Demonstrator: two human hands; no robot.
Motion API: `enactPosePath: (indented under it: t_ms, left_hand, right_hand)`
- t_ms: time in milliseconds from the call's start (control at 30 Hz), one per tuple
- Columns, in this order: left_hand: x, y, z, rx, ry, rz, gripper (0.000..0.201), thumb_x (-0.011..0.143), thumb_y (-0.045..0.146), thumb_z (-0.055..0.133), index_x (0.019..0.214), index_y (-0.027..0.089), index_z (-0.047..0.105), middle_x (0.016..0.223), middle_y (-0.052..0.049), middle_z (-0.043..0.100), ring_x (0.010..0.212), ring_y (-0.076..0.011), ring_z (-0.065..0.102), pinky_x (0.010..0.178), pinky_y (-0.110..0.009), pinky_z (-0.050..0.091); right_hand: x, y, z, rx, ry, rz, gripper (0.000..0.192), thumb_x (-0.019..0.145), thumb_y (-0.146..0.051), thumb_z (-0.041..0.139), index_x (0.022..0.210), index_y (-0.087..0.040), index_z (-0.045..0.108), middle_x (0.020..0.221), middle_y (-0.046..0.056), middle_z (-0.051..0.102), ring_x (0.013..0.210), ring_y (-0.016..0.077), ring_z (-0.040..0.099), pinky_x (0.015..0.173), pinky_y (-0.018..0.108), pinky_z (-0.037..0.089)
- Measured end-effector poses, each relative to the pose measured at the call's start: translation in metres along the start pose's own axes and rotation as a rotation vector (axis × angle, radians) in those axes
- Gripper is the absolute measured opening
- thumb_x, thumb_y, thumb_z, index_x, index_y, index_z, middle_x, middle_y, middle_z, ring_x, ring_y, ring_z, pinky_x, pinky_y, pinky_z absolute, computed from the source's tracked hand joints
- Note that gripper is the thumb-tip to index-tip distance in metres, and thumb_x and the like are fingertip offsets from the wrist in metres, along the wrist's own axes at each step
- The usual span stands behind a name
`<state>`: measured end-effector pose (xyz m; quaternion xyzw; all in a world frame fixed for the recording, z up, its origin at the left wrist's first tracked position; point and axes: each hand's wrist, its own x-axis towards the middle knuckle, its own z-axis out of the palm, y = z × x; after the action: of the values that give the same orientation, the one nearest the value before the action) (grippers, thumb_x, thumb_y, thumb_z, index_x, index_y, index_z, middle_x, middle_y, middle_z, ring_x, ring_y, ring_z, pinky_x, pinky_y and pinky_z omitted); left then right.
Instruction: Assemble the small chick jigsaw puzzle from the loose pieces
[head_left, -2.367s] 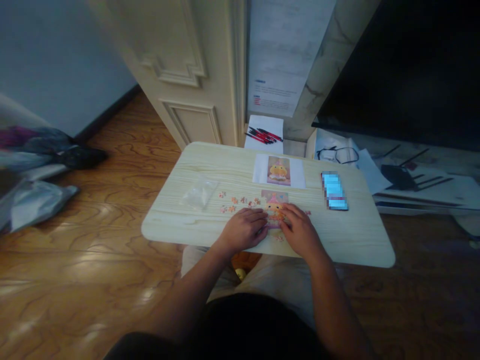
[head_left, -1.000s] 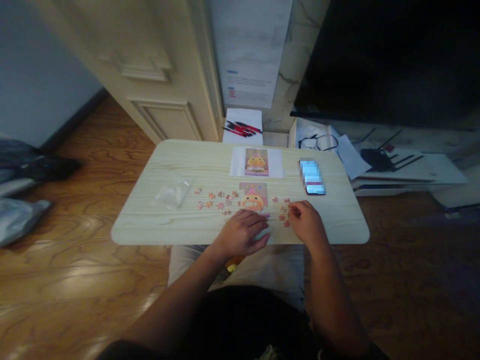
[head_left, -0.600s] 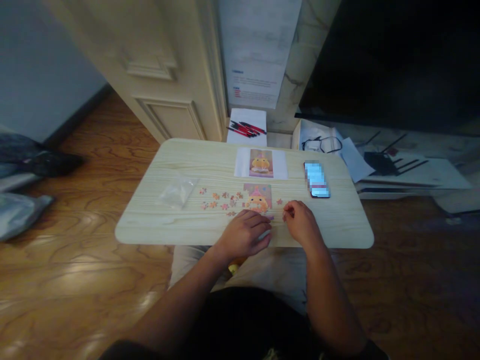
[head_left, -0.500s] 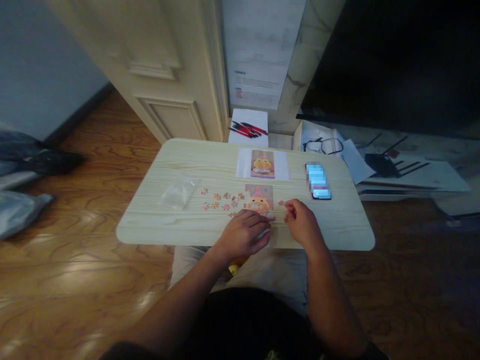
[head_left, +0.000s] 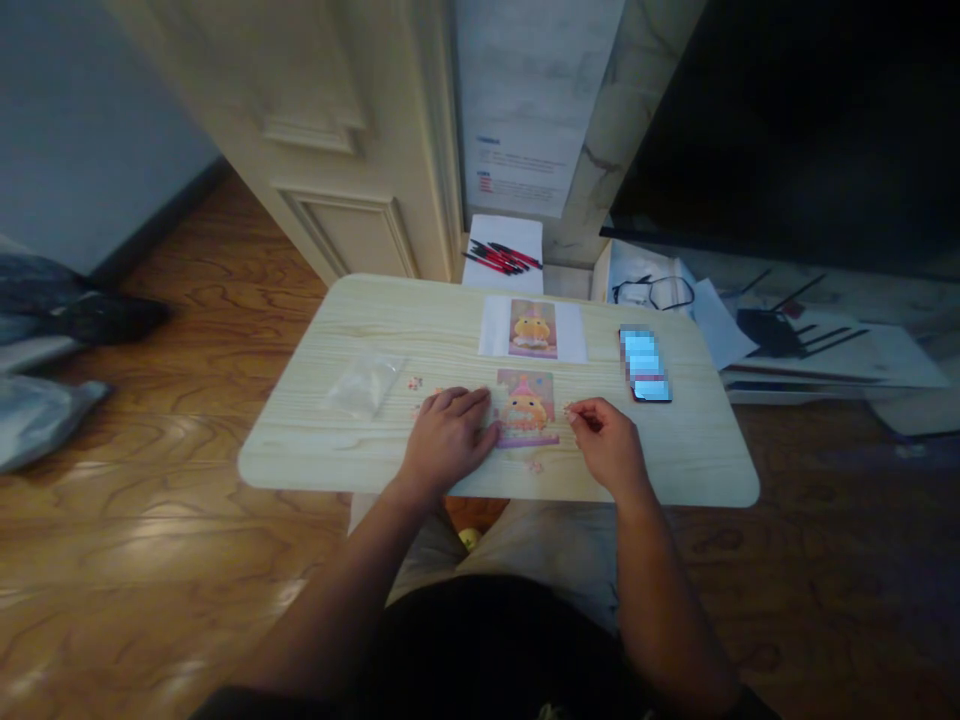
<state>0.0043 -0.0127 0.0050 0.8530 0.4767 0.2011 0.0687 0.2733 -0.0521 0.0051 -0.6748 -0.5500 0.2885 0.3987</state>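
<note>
Two hands work at the puzzle [head_left: 526,410], which lies near the front middle of the table [head_left: 697,470]. The left hand [head_left: 448,438] lies flat and open just left of the puzzle, fingers spread over loose pieces [head_left: 415,383], likely steadying or sorting them. The right hand [head_left: 607,445], just right of the puzzle, pinches its fingertips around what seems a small piece, though it is too small to be sure. Behind the puzzle lies the reference picture [head_left: 532,329]; further right, a phone [head_left: 645,364]; far left, a clear bag [head_left: 364,384].
</note>
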Motion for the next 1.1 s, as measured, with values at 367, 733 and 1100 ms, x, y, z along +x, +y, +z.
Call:
enactPosePath:
  t_ms: [367, 733, 1100]
  left_hand:
    - [0.004, 0.018, 0.006, -0.231, 0.103, 0.049, 0.027, 0.097, 0.035, 0.066, 0.119, 0.023, 0.072, 0.117, -0.007, 0.077, 0.107, -0.0263, 0.067, 0.098, -0.047, 0.052]
    - [0.005, 0.037, 0.021, -0.341, 0.113, 0.142, 0.018, 0.099, 0.037, 0.066, 0.107, 0.026, 0.077, 0.101, -0.003, 0.08, 0.092, -0.0208, 0.071, 0.086, -0.041, 0.052]
    - [-0.005, 0.037, 0.017, -0.293, 0.054, 0.103, 0.021, 0.1, 0.033, 0.061, 0.114, 0.026, 0.076, 0.109, -0.006, 0.079, 0.1, -0.0226, 0.07, 0.09, -0.043, 0.052]
  right_hand:
    - [0.001, -0.004, 0.011, 0.328, -0.108, 0.112, 0.021, 0.085, -0.04, 0.076, 0.096, -0.021, 0.074, 0.094, 0.007, 0.079, 0.087, 0.0241, 0.074, 0.082, 0.037, 0.058]
    - [-0.009, -0.013, 0.016, 0.438, -0.222, 0.168, 0.028, 0.08, -0.045, 0.084, 0.091, -0.021, 0.074, 0.091, 0.006, 0.08, 0.085, 0.024, 0.075, 0.082, 0.036, 0.059]
    - [-0.009, -0.01, 0.011, 0.309, -0.263, 0.047, 0.023, 0.083, -0.042, 0.077, 0.094, -0.022, 0.076, 0.098, 0.008, 0.079, 0.091, 0.0238, 0.074, 0.087, 0.039, 0.06]
